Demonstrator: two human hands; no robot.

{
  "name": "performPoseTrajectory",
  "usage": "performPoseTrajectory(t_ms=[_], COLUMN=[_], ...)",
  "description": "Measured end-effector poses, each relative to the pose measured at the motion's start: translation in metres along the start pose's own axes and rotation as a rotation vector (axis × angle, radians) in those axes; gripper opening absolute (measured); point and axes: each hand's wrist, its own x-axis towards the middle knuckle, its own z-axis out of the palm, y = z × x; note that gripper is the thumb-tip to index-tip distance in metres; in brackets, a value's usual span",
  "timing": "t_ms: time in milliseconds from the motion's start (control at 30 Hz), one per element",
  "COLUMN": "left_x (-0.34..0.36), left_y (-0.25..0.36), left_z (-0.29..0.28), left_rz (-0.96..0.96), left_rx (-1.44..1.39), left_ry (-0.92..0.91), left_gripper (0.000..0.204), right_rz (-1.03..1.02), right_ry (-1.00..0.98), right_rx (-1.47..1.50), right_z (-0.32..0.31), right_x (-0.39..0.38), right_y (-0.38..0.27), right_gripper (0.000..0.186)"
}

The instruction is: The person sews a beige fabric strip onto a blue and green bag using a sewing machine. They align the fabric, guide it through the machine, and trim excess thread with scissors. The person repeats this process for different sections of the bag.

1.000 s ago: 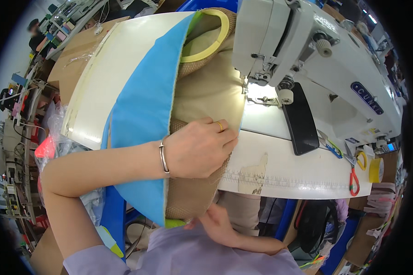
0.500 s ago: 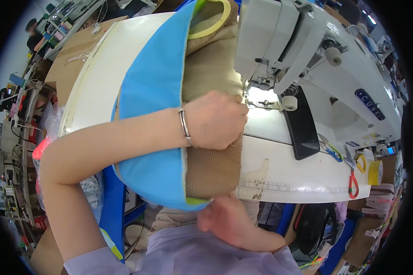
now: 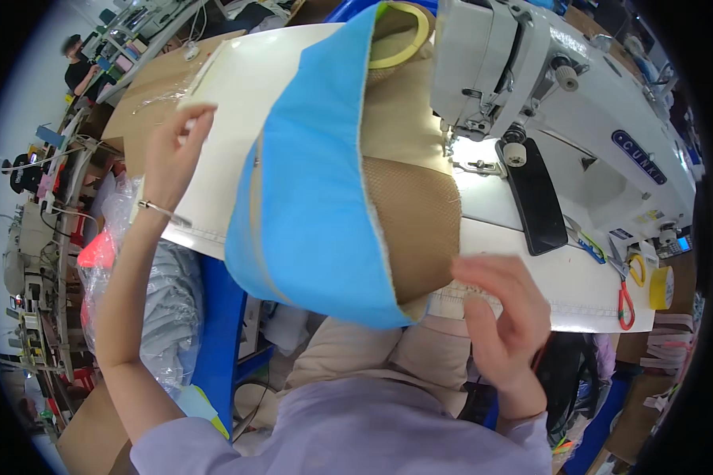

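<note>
Head view, right of the lower middle: the right hand (image 3: pixel 505 313) stood with thumb and fingers apart beside the edge of the brown mesh (image 3: pixel 416 218); whether a fingertip touched it could not be told. Mesh and blue fabric made one piece, the blue fabric piece (image 3: pixel 317 190), lying mid-frame on the white counter (image 3: pixel 253 79), its near end overhanging the edge. It looked light, soft and floppy, its blue face perhaps slippery; the near corner's seamed edge seemed the surest hold. Left of centre, the left hand (image 3: pixel 174 158) hung clear of it, fingers curled, their closure unclear. Farther up, a yellow curved band (image 3: pixel 422 33) stiffened the opening, beside the sewing machine (image 3: pixel 483 63).
</note>
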Motion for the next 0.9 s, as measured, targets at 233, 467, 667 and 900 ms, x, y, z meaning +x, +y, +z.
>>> performPoseTrajectory(t_ms=[233, 467, 667, 900], left_x=[-0.052, -0.041, -0.083, -0.074], left_y=[0.006, 0.048, 0.084, 0.108], left_z=[0.019, -0.012, -0.062, -0.049], left_rz=[-0.632, -0.262, 0.419, 0.300], left_rx=[-0.196, -0.963, -0.722, -0.394], left_ry=[-0.554, -0.141, 0.112, 0.151], left_gripper=[0.070, 0.027, 0.029, 0.025], right_rz=[0.770, -0.411, -0.286, -0.226], right_ry=[-0.728, -0.234, -0.245, -0.335], right_rx=[0.244, 0.123, 0.128, 0.005], right_z=[0.049, 0.059, 0.076, 0.085], right_x=[0.051, 0.007, -0.083, -0.126], right_y=[-0.001, -0.054, -0.043, -0.032], right_gripper=[0.024, 0.026, 0.032, 0.026])
